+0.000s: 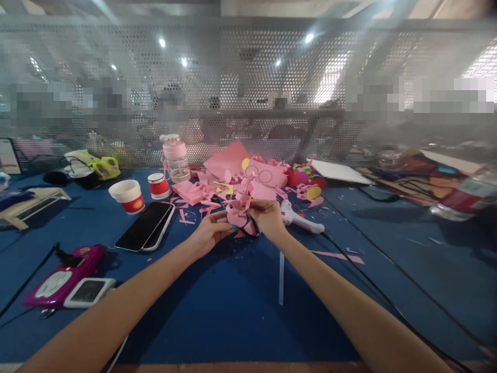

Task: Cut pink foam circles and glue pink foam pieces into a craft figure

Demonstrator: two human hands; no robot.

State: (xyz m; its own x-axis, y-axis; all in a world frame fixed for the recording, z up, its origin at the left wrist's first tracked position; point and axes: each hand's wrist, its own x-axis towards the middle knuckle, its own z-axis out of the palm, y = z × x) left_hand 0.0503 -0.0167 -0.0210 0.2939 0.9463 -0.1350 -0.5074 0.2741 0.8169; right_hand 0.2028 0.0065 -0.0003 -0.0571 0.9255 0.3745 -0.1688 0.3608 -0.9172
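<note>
- Where the blue bench (240, 300) ends at a perforated metal screen (248, 77), ceiling lights glare through the holes and the room beyond is blurred.
- Pink paper scraps (217, 189) litter the bench's middle; two phones (145, 226) lie stacked to their left.
- A larger paper cup (127, 196) and a smaller paper cup (159, 185) stand upright near a clear bottle (175, 158) with a pink cap; I cannot tell their contents.
- The left hand (209, 233) and right hand (267, 217) both pinch a pink paper cutout (237, 213), held just above the bench in front of the scraps.
</note>
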